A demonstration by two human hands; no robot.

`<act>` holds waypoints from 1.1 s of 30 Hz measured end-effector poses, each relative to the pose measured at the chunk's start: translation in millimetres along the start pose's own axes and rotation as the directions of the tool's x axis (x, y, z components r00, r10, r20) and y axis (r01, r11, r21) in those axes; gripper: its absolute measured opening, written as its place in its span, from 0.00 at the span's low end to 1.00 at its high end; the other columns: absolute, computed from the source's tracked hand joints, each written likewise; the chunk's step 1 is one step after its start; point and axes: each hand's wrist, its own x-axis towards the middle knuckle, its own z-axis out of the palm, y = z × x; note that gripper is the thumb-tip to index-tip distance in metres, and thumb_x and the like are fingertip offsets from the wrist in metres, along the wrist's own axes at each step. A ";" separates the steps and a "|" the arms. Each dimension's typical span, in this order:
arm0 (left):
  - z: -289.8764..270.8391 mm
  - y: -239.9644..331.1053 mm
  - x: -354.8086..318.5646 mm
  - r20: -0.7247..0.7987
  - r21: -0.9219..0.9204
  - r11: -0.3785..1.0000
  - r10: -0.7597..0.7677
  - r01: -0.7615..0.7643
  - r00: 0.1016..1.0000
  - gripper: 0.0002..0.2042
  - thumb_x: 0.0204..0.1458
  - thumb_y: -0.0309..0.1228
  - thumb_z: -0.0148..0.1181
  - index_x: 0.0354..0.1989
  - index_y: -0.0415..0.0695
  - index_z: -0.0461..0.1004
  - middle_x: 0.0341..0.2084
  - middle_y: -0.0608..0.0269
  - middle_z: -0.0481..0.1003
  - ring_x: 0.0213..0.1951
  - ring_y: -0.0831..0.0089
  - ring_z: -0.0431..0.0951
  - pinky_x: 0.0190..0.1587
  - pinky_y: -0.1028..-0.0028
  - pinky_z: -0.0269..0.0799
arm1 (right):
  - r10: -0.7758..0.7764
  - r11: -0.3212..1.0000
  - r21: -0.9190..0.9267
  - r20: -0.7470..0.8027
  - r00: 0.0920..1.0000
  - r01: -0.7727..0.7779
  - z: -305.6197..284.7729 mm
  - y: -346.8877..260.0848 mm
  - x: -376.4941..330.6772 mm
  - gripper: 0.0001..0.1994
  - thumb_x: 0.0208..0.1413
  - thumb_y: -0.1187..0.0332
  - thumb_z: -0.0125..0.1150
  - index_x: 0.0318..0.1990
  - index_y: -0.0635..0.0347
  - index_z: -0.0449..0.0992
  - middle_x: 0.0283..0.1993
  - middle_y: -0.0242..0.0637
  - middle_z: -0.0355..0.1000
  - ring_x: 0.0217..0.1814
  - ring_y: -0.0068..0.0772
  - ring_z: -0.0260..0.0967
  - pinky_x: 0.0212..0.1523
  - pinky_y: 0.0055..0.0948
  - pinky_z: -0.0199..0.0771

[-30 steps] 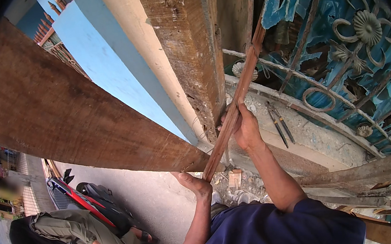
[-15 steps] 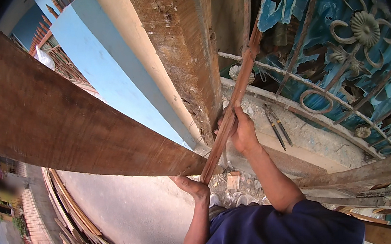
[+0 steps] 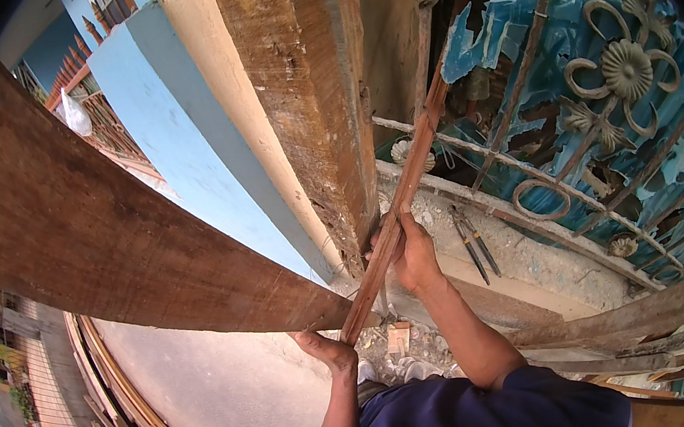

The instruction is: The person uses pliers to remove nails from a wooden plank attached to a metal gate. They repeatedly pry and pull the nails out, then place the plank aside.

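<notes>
My right hand [image 3: 415,251] is closed around a long, narrow reddish wooden strip [image 3: 425,128], its fingers curling behind it. The strip slants from beside the metal grille down toward my left hand [image 3: 330,353]. That hand grips the near end of a wide brown wooden board [image 3: 120,215], thumb along its lower edge and fingers mostly hidden. The strip's lower end rests against the board's end and the left palm. Just left of my right hand stands a thick, rough wooden post [image 3: 301,90]. Dark-handled pliers [image 3: 474,244] lie on the concrete ledge to its right.
An ornate metal grille [image 3: 543,180] with torn blue sheeting [image 3: 498,28] fills the right side. A light-blue wall [image 3: 179,139] rises behind the board. Long wood strips [image 3: 120,386] are piled at lower left; more planks [image 3: 629,327] lie at lower right. Rubble [image 3: 414,345] covers the ground near my feet.
My view has shifted slightly, so the board, strip and both hands appear a little lower and further left. Both hands keep their holds.
</notes>
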 end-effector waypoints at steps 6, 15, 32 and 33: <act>2.3 8.6 0.4 0.008 0.032 0.999 -0.008 0.008 1.000 0.36 0.66 0.60 0.31 0.65 0.38 0.55 0.61 0.50 0.61 0.64 0.62 0.59 0.68 0.62 0.49 | 0.008 1.000 -0.005 0.005 1.000 -0.008 2.0 -0.8 -0.7 0.22 0.65 0.44 0.51 0.41 0.57 0.70 0.32 0.34 0.69 0.36 0.34 0.73 0.34 0.46 0.81; -8.4 -10.9 -5.1 0.037 -0.086 0.994 -0.070 0.073 0.997 0.35 0.66 0.59 0.33 0.64 0.36 0.55 0.62 0.49 0.60 0.65 0.62 0.58 0.69 0.62 0.48 | 0.002 1.000 0.031 -0.004 1.000 -0.002 8.8 -4.7 -4.0 0.23 0.67 0.47 0.48 0.42 0.62 0.69 0.32 0.40 0.71 0.34 0.35 0.73 0.35 0.37 0.78; -1.6 -5.1 -4.8 -0.062 -0.066 0.994 -0.094 0.090 0.994 0.33 0.65 0.61 0.32 0.57 0.39 0.60 0.54 0.53 0.64 0.58 0.64 0.63 0.64 0.62 0.54 | 0.025 1.000 0.007 -0.037 0.999 -0.025 11.5 -7.4 -4.7 0.23 0.67 0.45 0.48 0.41 0.60 0.70 0.29 0.40 0.72 0.32 0.34 0.73 0.35 0.35 0.77; 3.2 1.1 -3.4 -0.068 -0.058 0.995 -0.087 0.083 0.994 0.33 0.65 0.61 0.32 0.56 0.40 0.61 0.53 0.53 0.65 0.57 0.65 0.63 0.64 0.62 0.54 | 0.020 1.000 0.008 -0.030 0.999 -0.020 9.6 -6.4 -4.0 0.23 0.67 0.45 0.48 0.41 0.60 0.70 0.29 0.40 0.72 0.32 0.34 0.73 0.36 0.35 0.78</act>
